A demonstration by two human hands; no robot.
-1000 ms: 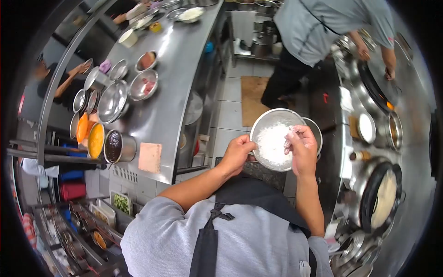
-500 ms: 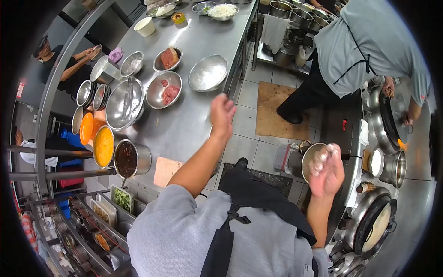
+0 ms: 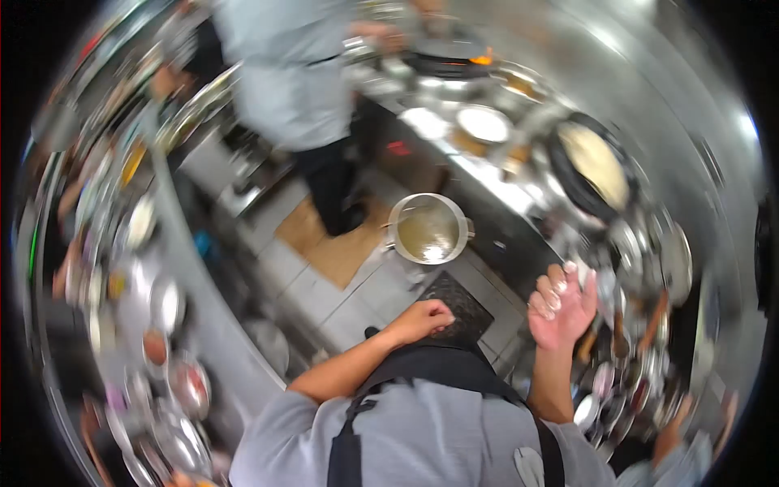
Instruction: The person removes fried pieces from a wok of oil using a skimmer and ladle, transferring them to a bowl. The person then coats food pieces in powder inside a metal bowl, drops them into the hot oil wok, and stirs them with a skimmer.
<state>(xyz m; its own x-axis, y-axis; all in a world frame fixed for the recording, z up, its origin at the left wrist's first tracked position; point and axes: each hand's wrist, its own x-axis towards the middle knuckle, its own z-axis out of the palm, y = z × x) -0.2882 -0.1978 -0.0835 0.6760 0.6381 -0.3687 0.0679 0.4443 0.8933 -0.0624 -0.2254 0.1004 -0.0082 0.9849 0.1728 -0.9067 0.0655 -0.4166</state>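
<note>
My left hand [image 3: 422, 321] is held in front of my apron with its fingers curled together; whatever they may hold is hidden. Raised at the right, my right hand [image 3: 562, 307] has its palm up and fingers apart, with white powder on the fingertips and nothing in it. Beyond both hands stands a two-handled metal pot [image 3: 428, 228] with yellowish liquid inside. The metal bowl of white powder [image 3: 169, 307] appears blurred on the steel table at the left.
A co-worker [image 3: 288, 73] stands beyond the pot near a wok with flame [image 3: 446, 65]. A second wok [image 3: 591, 166] with pale contents sits on the right counter [image 3: 511, 193]. Left is the steel table [image 3: 207, 325] with bowls. A dark mat [image 3: 454, 308] lies on the floor.
The bowl of powder has left my hands and was set on the table. My view has turned right, toward the stoves. My left hand has come back from the table and its fingers have curled.
</note>
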